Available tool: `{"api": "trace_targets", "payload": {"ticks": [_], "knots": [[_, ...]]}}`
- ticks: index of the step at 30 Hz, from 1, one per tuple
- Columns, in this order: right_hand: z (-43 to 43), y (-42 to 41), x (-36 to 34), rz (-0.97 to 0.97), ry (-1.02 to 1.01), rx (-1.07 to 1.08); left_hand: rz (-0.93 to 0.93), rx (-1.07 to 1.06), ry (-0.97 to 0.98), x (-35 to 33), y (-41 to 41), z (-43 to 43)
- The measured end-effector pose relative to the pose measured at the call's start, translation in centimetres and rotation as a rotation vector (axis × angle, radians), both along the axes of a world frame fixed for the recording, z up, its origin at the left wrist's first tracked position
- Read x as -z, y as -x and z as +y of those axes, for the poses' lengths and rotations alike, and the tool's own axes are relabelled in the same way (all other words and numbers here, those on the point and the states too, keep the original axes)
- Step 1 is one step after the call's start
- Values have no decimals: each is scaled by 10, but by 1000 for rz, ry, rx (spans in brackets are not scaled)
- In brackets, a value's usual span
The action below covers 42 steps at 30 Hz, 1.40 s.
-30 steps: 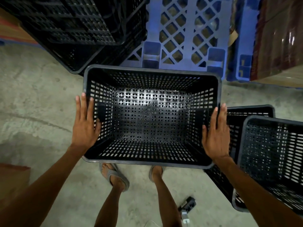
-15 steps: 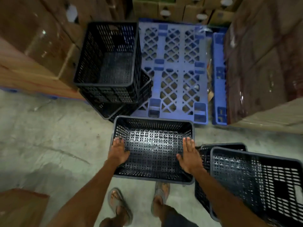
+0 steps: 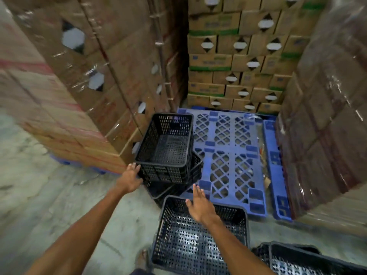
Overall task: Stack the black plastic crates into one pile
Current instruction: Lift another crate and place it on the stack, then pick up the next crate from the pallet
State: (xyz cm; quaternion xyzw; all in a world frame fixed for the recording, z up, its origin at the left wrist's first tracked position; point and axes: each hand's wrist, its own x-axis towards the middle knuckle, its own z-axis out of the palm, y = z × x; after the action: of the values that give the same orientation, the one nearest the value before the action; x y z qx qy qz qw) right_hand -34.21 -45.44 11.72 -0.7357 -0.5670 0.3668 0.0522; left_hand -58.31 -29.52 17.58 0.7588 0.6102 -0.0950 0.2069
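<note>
Top crate (image 3: 166,149) sits skewed on a short pile of crates (image 3: 178,187) at the corner of the blue pallet (image 3: 230,155). Left hand (image 3: 130,178) spread, fingertips touching the top crate's near-left corner, not gripping. Right hand (image 3: 199,205) open and flat, holding nothing, hovering over the far rim of a loose crate (image 3: 198,243) on the floor (image 3: 49,195). Judgement: perforated plastic, light, stiff, likely smooth-walled; best taken by the rim on two opposite sides.
</note>
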Motion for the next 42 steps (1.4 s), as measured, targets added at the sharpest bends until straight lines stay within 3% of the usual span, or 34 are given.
{"api": "trace_targets", "payload": {"ticks": [5, 9, 14, 19, 24, 31, 35, 42], "knots": [[70, 34, 7, 206, 37, 178, -20, 101, -191, -43, 1, 126], [133, 63, 39, 270, 97, 328, -13, 222, -213, -39, -18, 234], [223, 116, 87, 431, 192, 702, 41, 367, -178, 22, -57, 377], [307, 160, 128, 719, 323, 1316, 88, 516, -127, 109, -104, 490], [357, 179, 161, 928, 230, 1643, 134, 594, -156, 180, -153, 560], [396, 181, 211, 933, 185, 1996, 203, 641, -207, 237, -206, 631], [396, 178, 227, 842, 217, 2092, 55, 575, -224, 264, -203, 631], [348, 116, 195, 701, 132, 1944, 31, 401, -266, 215, -135, 618]]}}
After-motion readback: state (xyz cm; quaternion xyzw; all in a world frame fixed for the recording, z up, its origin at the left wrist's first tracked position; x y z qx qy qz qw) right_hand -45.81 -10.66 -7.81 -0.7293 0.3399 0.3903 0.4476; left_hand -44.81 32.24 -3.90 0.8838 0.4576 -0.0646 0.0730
